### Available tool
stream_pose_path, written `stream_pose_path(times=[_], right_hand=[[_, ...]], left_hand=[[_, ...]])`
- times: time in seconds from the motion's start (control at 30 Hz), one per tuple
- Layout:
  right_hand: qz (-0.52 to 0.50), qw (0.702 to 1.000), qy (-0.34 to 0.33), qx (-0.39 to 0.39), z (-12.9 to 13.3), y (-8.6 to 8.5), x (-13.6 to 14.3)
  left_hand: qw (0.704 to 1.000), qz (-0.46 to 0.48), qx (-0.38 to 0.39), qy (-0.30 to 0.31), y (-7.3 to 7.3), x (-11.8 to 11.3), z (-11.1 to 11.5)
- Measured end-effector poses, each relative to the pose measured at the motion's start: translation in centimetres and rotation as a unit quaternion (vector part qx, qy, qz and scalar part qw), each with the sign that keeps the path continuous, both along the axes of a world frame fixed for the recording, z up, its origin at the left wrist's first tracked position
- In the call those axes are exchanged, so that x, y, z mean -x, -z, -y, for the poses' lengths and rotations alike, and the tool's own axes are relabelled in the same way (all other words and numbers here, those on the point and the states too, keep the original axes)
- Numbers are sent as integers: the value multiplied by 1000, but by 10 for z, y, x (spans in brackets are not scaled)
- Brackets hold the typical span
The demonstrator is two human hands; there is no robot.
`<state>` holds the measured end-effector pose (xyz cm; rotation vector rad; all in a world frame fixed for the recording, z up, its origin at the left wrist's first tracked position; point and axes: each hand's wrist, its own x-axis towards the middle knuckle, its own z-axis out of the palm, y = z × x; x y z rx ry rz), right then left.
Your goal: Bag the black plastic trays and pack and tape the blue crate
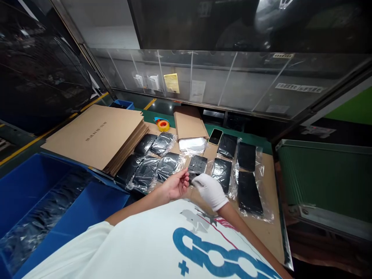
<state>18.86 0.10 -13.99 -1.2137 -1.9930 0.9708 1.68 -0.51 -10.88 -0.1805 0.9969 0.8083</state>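
In the head view a clear plastic bag with a black plastic part (198, 164) inside lies at the front middle of the bench. My left hand (176, 185), bare, pinches the near left edge of this bag, fingers curled. A white knit glove covers my right hand (209, 190), whose thumb and fingers are closed at the bag's near right edge. More bagged black parts lie close by: one bagged part (168, 166) left of my hands, another (222, 173) to the right, and a longer one (250, 193) farther right.
A stack of brown cardboard sheets (95, 133) stands at the left, above a blue bin (69, 217) with bagged parts. Yellow tape (163, 124), a cardboard piece (189, 122), a clear bag stack (192, 145) and a phone (215, 136) lie toward the back. Green panels (325, 182) stand right.
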Motion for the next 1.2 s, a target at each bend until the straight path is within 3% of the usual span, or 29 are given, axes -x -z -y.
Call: stream_pose_path(times=[0.07, 0.13, 0.2, 0.3, 0.4, 0.47, 0.53, 0.6, 0.67, 0.73, 0.77, 0.83, 0.9, 1.03, 1.1, 1.2], right_hand=[[-34, 995, 82, -52, -2, 0, -12], [-107, 971, 192, -91, -4, 2, -29], [-157, 956, 229, -92, -6, 4, -43], [-173, 973, 152, -35, -7, 8, -43], [-197, 974, 91, 61, -9, 12, -24], [-212, 968, 82, 105, -11, 12, -10], [-219, 965, 90, 111, -14, 7, -1], [-216, 967, 86, 100, -15, -3, 2], [-183, 978, 61, 77, -14, -18, 2], [-125, 991, 27, 42, -12, -35, 0], [-97, 995, 13, 25, -11, -42, 0], [-73, 997, -4, 10, -8, -52, -2], [-85, 996, -16, 13, -5, -57, -5], [-79, 996, -27, 17, 3, -61, -11], [-63, 997, -27, 20, 7, -62, -15], [-62, 996, -45, 50, 9, -61, -27]], left_hand=[[999, 15, 0, -29, -10, 3, 5], [997, 50, -13, -54, -21, 8, 8], [993, 93, -34, -57, -32, 12, 11], [989, 129, -68, -28, -45, 16, 15], [987, 113, -112, 7, -51, 19, 19], [983, 65, -169, 20, -54, 22, 23], [961, -39, -271, 27, -60, 26, 27], [887, -216, -405, 49, -69, 27, 29], [749, -406, -514, 105, -80, 25, 26], [610, -521, -570, 179, -87, 18, 20], [562, -545, -585, 213, -88, 15, 16], [517, -556, -598, 259, -83, 7, 8], [520, -550, -591, 280, -75, 2, 3], [599, -523, -540, 276, -64, -2, 3], [631, -508, -520, 270, -67, -4, 5], [637, -508, -524, 250, -78, -6, 6]])
